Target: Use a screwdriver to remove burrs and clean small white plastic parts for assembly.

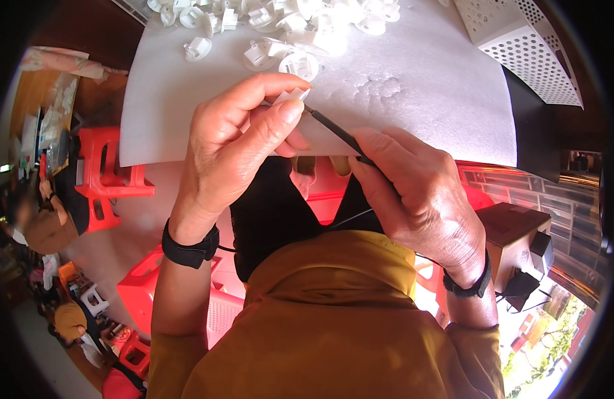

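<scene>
Seen from above, a small white plastic part (292, 95) is pinched between the thumb and curled fingers of the left hand (237, 143), held just above the near edge of a white tabletop (420, 86). The right hand (416, 189) is closed around a thin dark tool (337, 132), gripped like a pen. The tool's long axis runs diagonally, from the right hand up and to the left, and its tip is set against the right side of the part. The part thus lies up and left of the right hand, and the left hand is the nearer one, already wrapped around it. A pile of like white parts (280, 20) is spread farther back on the tabletop, well apart from both hands, beside a perforated white box (526, 46).
</scene>
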`<action>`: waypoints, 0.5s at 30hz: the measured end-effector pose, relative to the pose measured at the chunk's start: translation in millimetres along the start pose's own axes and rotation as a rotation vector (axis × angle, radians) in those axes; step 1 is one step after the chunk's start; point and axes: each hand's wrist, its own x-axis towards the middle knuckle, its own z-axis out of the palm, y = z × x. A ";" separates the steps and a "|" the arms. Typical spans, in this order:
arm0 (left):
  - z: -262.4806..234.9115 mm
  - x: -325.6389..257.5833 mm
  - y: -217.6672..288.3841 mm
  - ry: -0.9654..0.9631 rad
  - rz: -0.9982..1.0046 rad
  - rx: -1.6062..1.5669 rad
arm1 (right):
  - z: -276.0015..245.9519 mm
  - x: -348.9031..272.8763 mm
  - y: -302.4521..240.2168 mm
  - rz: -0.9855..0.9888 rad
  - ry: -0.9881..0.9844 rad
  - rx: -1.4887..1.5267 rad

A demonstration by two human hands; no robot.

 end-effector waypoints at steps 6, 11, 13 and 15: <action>-0.1 0.8 0.7 -0.004 -0.011 0.026 | -0.7 -2.3 2.0 -0.015 -0.006 -0.016; 0.5 0.9 2.8 -0.018 -0.014 0.054 | -0.3 -4.2 4.5 -0.029 0.014 -0.024; 1.0 0.0 1.4 -0.018 -0.011 0.042 | 0.0 -4.8 4.6 -0.031 0.018 -0.026; 0.1 -0.2 1.1 -0.015 -0.015 0.040 | 0.2 -5.1 4.3 -0.032 0.020 -0.026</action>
